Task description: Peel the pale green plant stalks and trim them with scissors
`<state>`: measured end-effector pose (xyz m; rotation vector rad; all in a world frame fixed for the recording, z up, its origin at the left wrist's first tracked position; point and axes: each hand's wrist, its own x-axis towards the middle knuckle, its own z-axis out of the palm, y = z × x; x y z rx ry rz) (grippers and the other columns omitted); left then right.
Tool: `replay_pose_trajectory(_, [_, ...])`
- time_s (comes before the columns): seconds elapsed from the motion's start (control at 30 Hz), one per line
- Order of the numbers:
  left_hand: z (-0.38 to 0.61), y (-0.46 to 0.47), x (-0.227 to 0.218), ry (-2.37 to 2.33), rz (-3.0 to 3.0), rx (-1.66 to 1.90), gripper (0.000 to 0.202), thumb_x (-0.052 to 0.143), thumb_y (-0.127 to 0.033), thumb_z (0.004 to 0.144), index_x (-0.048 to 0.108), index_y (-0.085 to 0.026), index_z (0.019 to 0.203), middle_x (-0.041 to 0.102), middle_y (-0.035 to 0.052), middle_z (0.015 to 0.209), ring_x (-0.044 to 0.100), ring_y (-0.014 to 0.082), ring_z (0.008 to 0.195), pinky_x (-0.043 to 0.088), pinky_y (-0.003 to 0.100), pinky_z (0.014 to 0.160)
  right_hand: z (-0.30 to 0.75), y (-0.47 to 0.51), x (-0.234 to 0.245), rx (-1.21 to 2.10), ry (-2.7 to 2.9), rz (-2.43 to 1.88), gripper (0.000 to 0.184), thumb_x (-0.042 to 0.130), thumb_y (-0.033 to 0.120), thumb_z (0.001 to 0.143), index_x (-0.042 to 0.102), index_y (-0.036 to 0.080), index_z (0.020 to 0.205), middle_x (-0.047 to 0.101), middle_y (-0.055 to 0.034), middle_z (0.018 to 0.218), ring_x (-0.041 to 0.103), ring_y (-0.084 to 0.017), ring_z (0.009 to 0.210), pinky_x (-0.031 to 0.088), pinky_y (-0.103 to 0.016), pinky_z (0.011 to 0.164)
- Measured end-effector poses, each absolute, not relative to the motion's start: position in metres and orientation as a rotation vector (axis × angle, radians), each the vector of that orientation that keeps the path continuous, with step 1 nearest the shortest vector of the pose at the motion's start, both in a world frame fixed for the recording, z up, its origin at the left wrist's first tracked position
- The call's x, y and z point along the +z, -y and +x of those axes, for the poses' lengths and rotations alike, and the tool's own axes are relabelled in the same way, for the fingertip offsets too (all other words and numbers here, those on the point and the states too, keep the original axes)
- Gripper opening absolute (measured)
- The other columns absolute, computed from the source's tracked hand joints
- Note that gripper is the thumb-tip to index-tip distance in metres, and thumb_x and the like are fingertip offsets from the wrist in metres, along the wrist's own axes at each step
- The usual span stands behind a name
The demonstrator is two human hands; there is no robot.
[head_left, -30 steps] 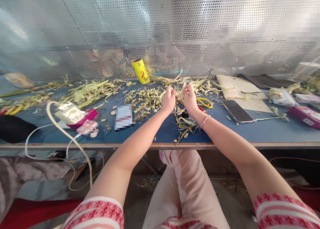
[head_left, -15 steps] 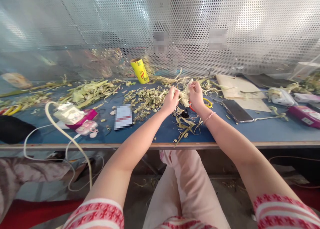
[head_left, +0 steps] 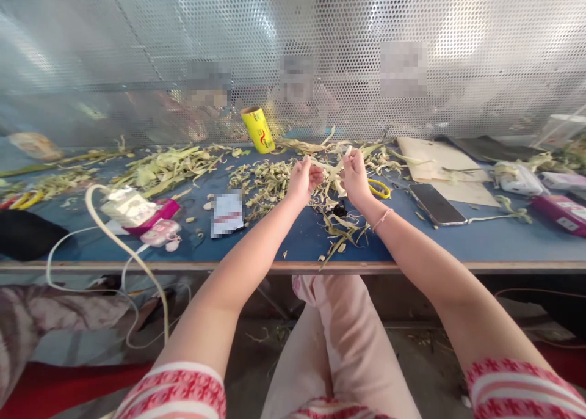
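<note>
Between my two hands stretches a pale, thin strip of plant husk (head_left: 326, 164), above the blue table. My left hand (head_left: 303, 182) pinches its left end between thumb and forefinger, with the other fingers loosely curled. At the other end, my right hand (head_left: 355, 173) is closed on the strip, its fingertips pressed together. A heap of short greenish plant pieces (head_left: 263, 184) lies beside and behind my left hand. Under the hands are loose dry strips (head_left: 341, 226) and a small black thing (head_left: 339, 210). A yellow loop (head_left: 379, 189) shows just right of my right wrist.
A yellow tube (head_left: 257, 130) stands tilted by the perforated metal panel (head_left: 339, 58). Longer leaf strips (head_left: 160, 168) lie at left, near a power block with cables (head_left: 137, 211). A phone (head_left: 437, 204) and cardboard sheets (head_left: 439, 159) are at right. The table edge (head_left: 256, 266) runs before me.
My left hand has moved slightly left, its fingers loosening, and the gap between my hands has widened. The pale husk, bunched before, now spans between them. My right hand stays nearly in place.
</note>
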<state>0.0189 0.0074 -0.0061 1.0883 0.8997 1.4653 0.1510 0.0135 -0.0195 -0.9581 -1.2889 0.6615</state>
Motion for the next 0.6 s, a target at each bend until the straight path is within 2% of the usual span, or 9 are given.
replay_pose_trajectory(0.13, [0.025, -0.003, -0.009, -0.849, 1.172, 1.317, 0.041, 0.055, -0.057, 0.082, 0.046, -0.018, 0.075, 0.056, -0.0022, 0.063, 0.051, 0.0055, 0.051, 0.045, 0.02, 0.053, 0.146, -0.008, -0.017, 0.723, 1.249, -0.929, 0.021, 0.041, 0.046, 0.092, 0.044, 0.027, 0.098, 0.05, 0.0001, 0.083, 0.05, -0.012, 0.061, 0.045, -0.028, 0.054])
replay_pose_trajectory(0.27, [0.029, -0.003, -0.015, -0.85, 1.278, 1.211, 0.039, 0.058, -0.053, 0.082, 0.047, -0.017, 0.073, 0.054, -0.0028, 0.061, 0.051, 0.0063, 0.05, 0.043, 0.021, 0.054, 0.144, -0.002, -0.013, 0.758, 1.242, -0.91, 0.027, 0.04, 0.053, 0.091, 0.042, 0.027, 0.097, 0.051, 0.0001, 0.081, 0.045, -0.01, 0.054, 0.04, -0.025, 0.046])
replay_pose_trajectory(0.47, [0.025, -0.009, -0.021, -1.014, 1.521, 1.354, 0.041, 0.049, -0.056, 0.086, 0.05, -0.017, 0.071, 0.056, -0.0005, 0.066, 0.055, 0.0105, 0.063, 0.042, 0.024, 0.063, 0.138, 0.003, -0.012, 0.86, 1.295, -0.904, 0.037, 0.04, 0.065, 0.086, 0.039, 0.027, 0.091, 0.046, 0.0022, 0.068, 0.037, -0.01, 0.047, 0.03, -0.025, 0.04])
replay_pose_trajectory(0.6, [0.023, -0.009, -0.02, -1.052, 1.667, 1.398, 0.038, 0.048, -0.052, 0.088, 0.05, -0.018, 0.072, 0.052, -0.0018, 0.065, 0.052, 0.0111, 0.066, 0.04, 0.024, 0.065, 0.134, 0.007, -0.011, 0.934, 1.297, -0.89, 0.039, 0.044, 0.064, 0.084, 0.036, 0.026, 0.084, 0.037, 0.0053, 0.06, 0.03, -0.008, 0.043, 0.025, -0.024, 0.038])
